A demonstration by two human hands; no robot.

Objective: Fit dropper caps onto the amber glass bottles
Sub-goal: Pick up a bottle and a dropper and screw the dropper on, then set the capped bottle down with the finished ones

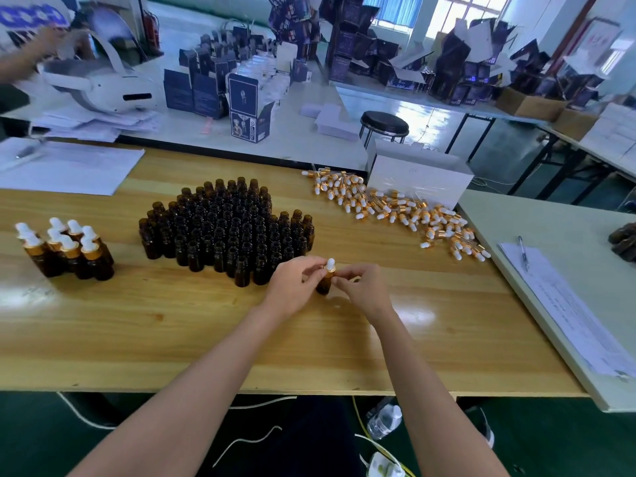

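Wooden desk (pixel 172 321); cartons (pixel 347 46) stacked behind; your left hand (pixel 292 287) and right hand (pixel 364 287), fingers curled, pinch one amber bottle (pixel 323 286), dropper cap (pixel 331 264) atop; open bottles (pixel 223 228) at 11 o'clock; loose caps (pixel 395 208) at 1 o'clock.

Watching from my remote seat, I can see only a small part of the body. The left hand (pixel 292 284) and right hand (pixel 364 287) are bare. Behind the fingers (pixel 311 266) the wrists run into two bare forearms (pixel 192 390), uncovered all the way back to the lower edge of my view. Well behind the fingers, between the forearms, I make out dark, near-black clothing (pixel 309 435) over the lap. Its fabric and cut are too dim for me to tell. The fingernails are too small for me to judge.
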